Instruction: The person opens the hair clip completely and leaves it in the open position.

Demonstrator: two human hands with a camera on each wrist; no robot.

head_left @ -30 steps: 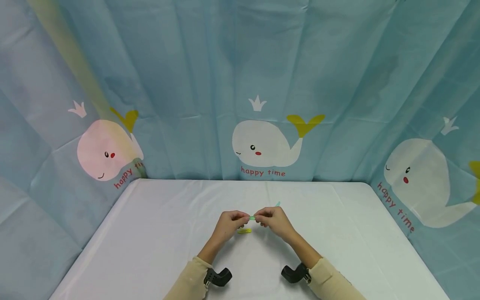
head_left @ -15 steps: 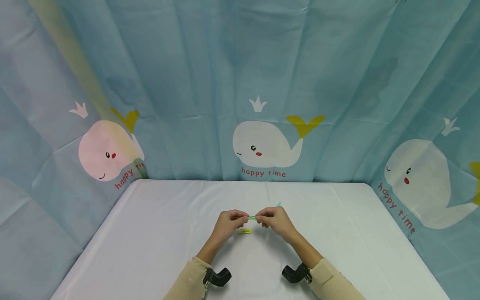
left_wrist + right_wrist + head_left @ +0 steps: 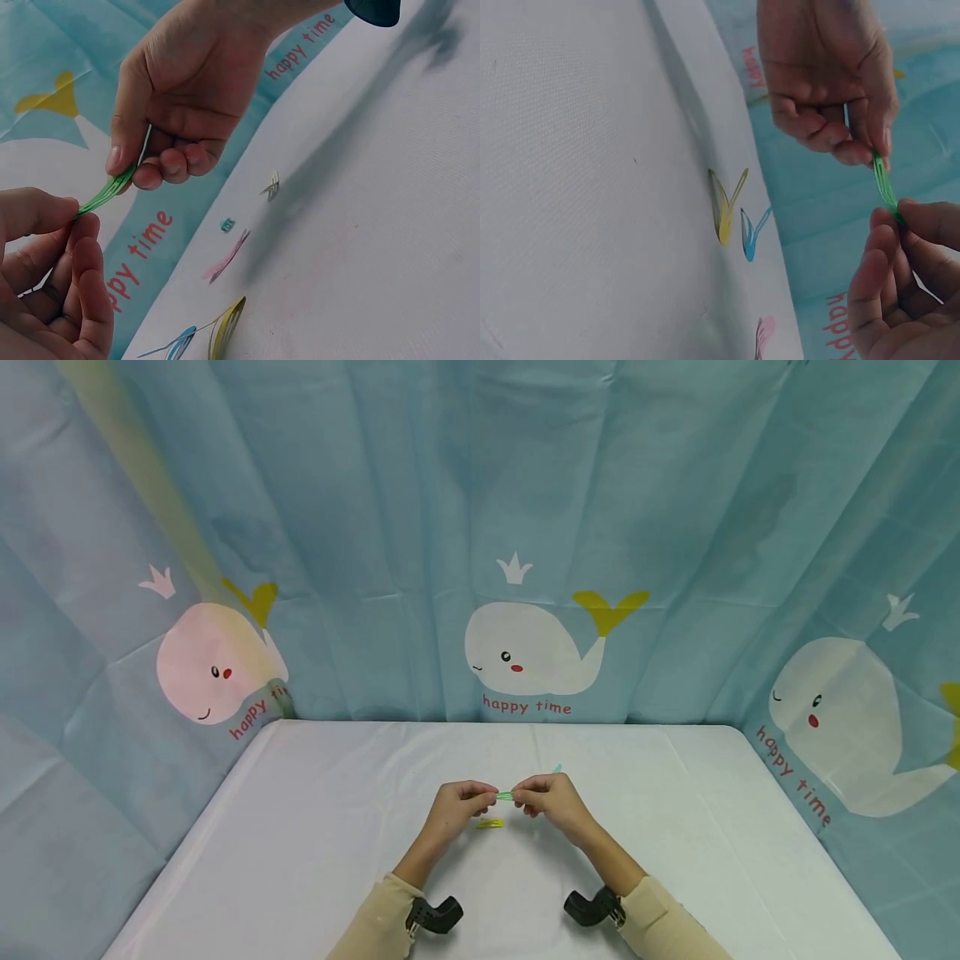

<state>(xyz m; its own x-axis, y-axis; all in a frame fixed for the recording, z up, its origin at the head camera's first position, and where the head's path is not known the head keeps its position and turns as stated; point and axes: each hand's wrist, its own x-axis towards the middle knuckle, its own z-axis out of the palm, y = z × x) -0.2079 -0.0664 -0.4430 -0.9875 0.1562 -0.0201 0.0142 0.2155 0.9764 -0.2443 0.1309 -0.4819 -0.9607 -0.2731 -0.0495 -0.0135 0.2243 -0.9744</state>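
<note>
Both hands hover over the middle of the white table (image 3: 315, 827). They hold one thin green hair clip (image 3: 505, 796) between them. My left hand (image 3: 487, 795) pinches its left end between thumb and forefinger. My right hand (image 3: 521, 798) pinches the other end, its remaining fingers curled under. In the left wrist view the green clip (image 3: 109, 191) stretches from the left hand (image 3: 75, 217) up to the right hand (image 3: 131, 169). In the right wrist view the green clip (image 3: 885, 184) runs from the left hand (image 3: 874, 154) down to the right hand (image 3: 892, 221).
A yellow clip (image 3: 489, 823) lies on the table just under the hands, beside a blue clip (image 3: 751, 231). A pink clip (image 3: 225, 259) and small teal pieces (image 3: 557, 768) lie farther back. Whale-print blue curtains (image 3: 525, 652) close off the back and sides.
The hands have barely moved. A little more of the green clip shows between them than a second ago.
</note>
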